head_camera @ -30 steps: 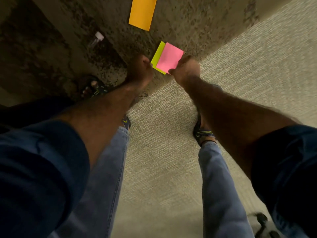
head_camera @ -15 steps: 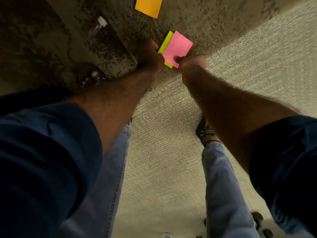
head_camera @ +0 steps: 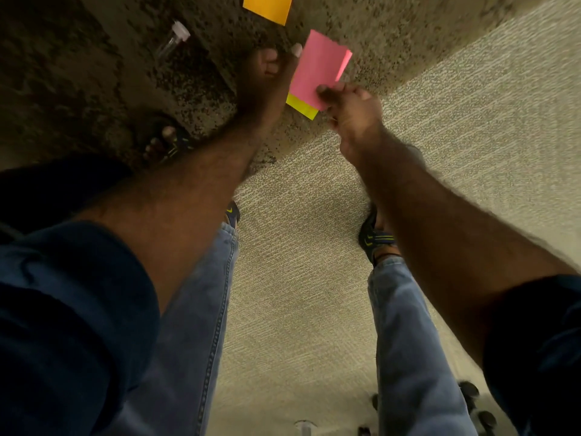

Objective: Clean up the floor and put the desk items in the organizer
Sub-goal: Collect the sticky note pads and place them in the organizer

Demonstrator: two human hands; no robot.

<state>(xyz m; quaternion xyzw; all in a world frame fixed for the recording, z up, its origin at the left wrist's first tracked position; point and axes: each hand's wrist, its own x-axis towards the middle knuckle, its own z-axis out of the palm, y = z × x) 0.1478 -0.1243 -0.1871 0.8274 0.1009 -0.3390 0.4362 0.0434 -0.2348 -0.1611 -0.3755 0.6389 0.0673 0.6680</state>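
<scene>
A pink sticky-note pad [head_camera: 317, 72] is held over the dark speckled carpet, its top sheets fanning at the right edge. My right hand [head_camera: 352, 110] pinches its lower corner. My left hand [head_camera: 267, 77] is against its left edge, fingers stretched along the pad. A yellow sticky-note pad [head_camera: 303, 107] pokes out from under the pink one; whether it lies on the floor or is held I cannot tell. An orange pad [head_camera: 268, 7] lies on the carpet further ahead, cut by the top edge.
A small clear vial with a white cap [head_camera: 173, 40] lies on the dark carpet at upper left. Light carpet [head_camera: 471, 121] covers the right and middle. My sandalled feet and jeans stand below. Chair castors [head_camera: 471, 401] show at the bottom right.
The pink pad has come up and covers most of the yellow one, which showed at its left before. Both hands have closed in on the pads.
</scene>
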